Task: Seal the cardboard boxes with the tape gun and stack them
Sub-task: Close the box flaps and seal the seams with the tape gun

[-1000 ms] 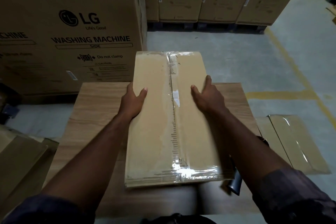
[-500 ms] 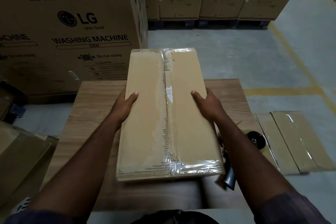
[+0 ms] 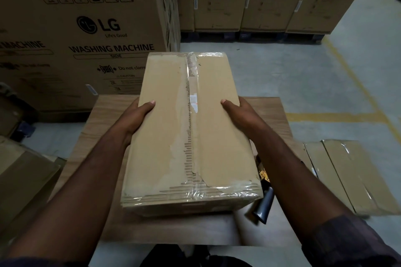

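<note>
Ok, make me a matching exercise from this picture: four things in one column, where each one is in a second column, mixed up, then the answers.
Things
1. taped box
2. tape gun
3. sealed boxes
4. LG carton

Places
A. on the floor, right of the table
B. standing behind the table, to the left
C. gripped at its sides by the left hand and right hand
D. on the table, under the right forearm

Pairs: 1-C, 2-D, 3-A, 4-B
</note>
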Motion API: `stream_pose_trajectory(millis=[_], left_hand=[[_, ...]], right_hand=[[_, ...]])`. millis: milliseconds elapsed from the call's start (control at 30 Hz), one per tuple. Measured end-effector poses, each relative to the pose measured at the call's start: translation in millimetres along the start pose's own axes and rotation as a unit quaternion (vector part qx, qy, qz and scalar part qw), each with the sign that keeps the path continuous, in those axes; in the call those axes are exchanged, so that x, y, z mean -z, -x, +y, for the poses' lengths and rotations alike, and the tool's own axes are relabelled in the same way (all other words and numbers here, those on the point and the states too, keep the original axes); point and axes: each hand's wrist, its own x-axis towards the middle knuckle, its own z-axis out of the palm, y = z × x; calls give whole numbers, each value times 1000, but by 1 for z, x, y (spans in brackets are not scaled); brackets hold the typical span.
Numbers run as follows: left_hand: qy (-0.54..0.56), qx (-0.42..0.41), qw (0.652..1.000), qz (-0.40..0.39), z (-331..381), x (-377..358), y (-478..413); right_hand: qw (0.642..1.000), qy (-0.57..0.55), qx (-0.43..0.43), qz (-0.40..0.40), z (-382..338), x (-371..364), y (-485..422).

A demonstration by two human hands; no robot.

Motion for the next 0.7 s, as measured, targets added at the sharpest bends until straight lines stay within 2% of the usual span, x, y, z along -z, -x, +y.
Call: stream_pose_trajectory(millis=[367, 700], left_hand=[[-7, -41, 999, -16, 40, 5, 69], [-15, -74, 997, 2, 16, -15, 198]], right_hand=[[997, 59, 24, -32, -49, 35, 49], [997, 54, 49, -36, -26, 67, 159]])
